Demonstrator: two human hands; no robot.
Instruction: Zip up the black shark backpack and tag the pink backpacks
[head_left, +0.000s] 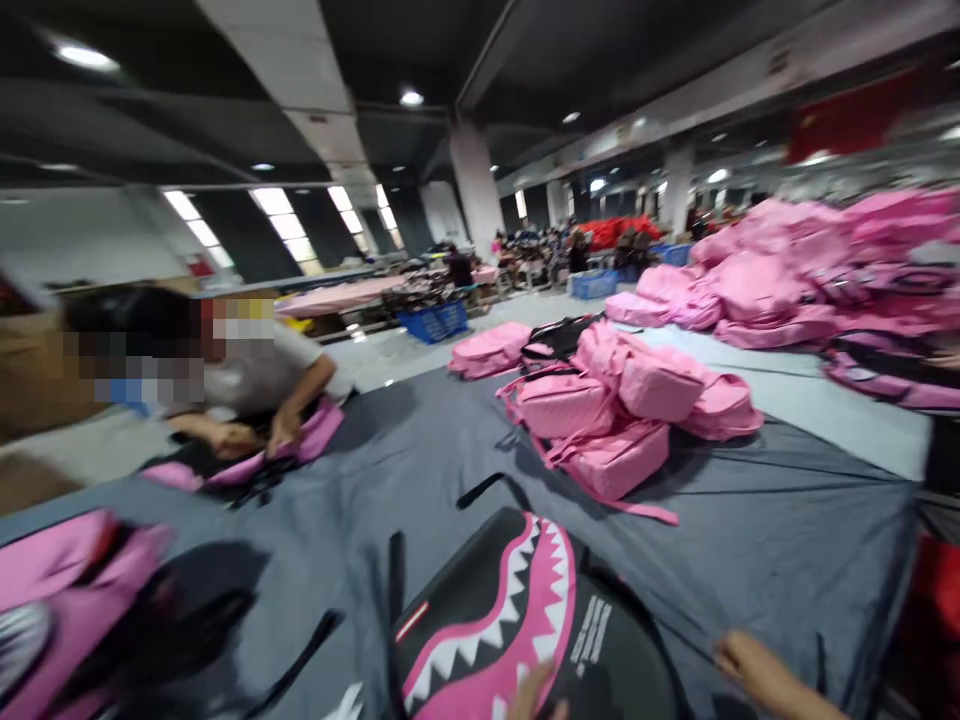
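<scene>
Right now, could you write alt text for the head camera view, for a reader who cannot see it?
A black backpack with a pink shark-mouth print lies on a grey cloth, the left hand touching it and the right hand at its edge. Behind sits a pile of pink backpacks; at the left a co-worker bends over another bag.

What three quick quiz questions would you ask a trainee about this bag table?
1. True or false: the shark bag has a pink mouth.
2. The pile behind it is: A blue, B pink, C green.
3. What colour is the cloth under the bags?
Key: 1 true; 2 B; 3 grey.
</scene>
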